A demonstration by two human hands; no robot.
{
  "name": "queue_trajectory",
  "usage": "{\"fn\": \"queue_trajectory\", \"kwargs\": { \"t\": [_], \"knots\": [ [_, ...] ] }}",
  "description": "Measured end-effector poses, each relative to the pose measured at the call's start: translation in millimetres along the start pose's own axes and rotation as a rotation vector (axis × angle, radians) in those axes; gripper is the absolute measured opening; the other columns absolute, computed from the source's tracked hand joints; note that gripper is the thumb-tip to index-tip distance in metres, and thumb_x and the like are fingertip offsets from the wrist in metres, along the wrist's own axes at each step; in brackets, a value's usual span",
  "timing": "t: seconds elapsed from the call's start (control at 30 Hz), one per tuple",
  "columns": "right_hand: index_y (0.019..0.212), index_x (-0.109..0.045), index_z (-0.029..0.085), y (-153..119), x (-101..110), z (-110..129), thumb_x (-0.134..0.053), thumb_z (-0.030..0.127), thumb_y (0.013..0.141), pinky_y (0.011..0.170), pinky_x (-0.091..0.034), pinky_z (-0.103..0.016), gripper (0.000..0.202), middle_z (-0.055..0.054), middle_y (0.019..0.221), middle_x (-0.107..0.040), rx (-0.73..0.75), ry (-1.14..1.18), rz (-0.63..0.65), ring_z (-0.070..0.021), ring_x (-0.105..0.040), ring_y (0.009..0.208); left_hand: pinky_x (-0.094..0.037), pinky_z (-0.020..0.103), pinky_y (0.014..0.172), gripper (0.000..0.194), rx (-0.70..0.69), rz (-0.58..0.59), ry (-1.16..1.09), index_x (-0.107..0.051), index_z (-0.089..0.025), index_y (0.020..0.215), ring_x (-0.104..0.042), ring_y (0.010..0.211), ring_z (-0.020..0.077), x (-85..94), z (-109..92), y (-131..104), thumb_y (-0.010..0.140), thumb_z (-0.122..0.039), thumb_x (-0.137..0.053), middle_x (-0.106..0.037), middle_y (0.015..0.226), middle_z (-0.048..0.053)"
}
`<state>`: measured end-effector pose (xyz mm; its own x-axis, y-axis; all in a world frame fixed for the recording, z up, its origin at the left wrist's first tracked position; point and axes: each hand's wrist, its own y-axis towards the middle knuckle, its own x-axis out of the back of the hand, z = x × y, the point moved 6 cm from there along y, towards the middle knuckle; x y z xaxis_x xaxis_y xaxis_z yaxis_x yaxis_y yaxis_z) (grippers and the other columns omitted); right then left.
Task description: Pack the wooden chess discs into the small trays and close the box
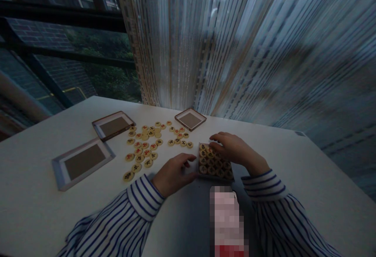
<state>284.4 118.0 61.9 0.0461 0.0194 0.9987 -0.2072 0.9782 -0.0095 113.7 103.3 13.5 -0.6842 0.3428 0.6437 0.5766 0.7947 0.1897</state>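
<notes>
right hand over box of pieces, left hand beside

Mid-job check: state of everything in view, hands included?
Box: open, pieces packed in rows.
Left hand: at the box's left edge, thumb and fingers apart.
Right hand: over the box's far side; grip unclear.
Loose pieces: spread on the table, most character side up.
Near left tray: open side up.
Far left tray: open side up.
Small far tray: open side up.
Curtain: hanging down.

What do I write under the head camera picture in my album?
Left hand beside and right hand over a box of round pieces, with more pieces scattered on a white table.
</notes>
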Motion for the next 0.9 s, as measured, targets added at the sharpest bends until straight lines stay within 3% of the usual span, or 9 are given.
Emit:
{"fn": "queue_trajectory", "kwargs": {
  "t": [0.1,0.27,0.4,0.63,0.9],
  "knots": [
    [0.110,-0.059,0.016,-10.4,-0.5,-9.3,-0.037,0.033,0.088,0.084,-0.041,-0.033,0.035,-0.010,0.108,-0.062,-0.031,0.034,-0.076,-0.0226,-0.056,0.099,-0.048,0.029,0.067,0.042,-0.051,0.009,0.031,-0.057,-0.015,0.106,-0.058,0.071,0.0157,-3.0,-3.8,-1.2,0.067,-0.029,-0.064,-0.064,0.089,0.007],
    [0.107,-0.059,0.014,-38.7,-0.9,-30.7,-0.038,0.029,0.088,0.086,-0.043,-0.036,0.032,-0.011,0.105,-0.062,-0.124,0.154,-0.334,-0.0224,-0.057,0.096,-0.049,0.029,0.072,0.040,-0.126,-0.003,0.100,-0.055,-0.018,0.109,-0.059,0.079,0.0170,-8.6,-4.3,-4.0,0.071,-0.027,-0.062,-0.064,0.095,0.007],
    [0.107,-0.058,0.016,-62.9,-14.3,-42.2,-0.040,0.033,0.086,0.078,-0.048,-0.036,0.033,-0.011,0.104,-0.063,-0.202,0.348,-0.434,-0.0212,-0.060,0.089,-0.049,0.029,0.074,0.038,-0.160,0.001,0.149,-0.054,-0.018,0.109,-0.060,0.083,0.0181,-11.4,-6.9,-6.9,0.072,-0.024,-0.061,-0.064,0.097,0.006],
    [0.114,-0.054,0.014,-85.6,-45.1,-38.4,-0.040,0.037,0.084,0.069,-0.052,-0.034,0.040,-0.012,0.101,-0.066,-0.313,0.563,-0.361,-0.0207,-0.064,0.082,-0.049,0.032,0.078,0.035,-0.161,-0.027,0.198,-0.054,-0.018,0.107,-0.060,0.088,0.0197,-15.4,-8.5,-6.5,0.074,-0.026,-0.060,-0.065,0.098,0.007],
    [0.110,-0.057,0.020,-86.9,-43.2,-29.1,-0.039,0.034,0.085,0.069,-0.053,-0.029,0.034,-0.006,0.098,-0.069,-0.260,0.722,-0.346,-0.0193,-0.065,0.087,-0.049,0.031,0.077,0.034,-0.114,-0.005,0.207,-0.055,-0.018,0.109,-0.061,0.087,0.0190,-18.8,-9.0,-4.9,0.076,-0.023,-0.057,-0.066,0.098,0.007]
  ]
}}
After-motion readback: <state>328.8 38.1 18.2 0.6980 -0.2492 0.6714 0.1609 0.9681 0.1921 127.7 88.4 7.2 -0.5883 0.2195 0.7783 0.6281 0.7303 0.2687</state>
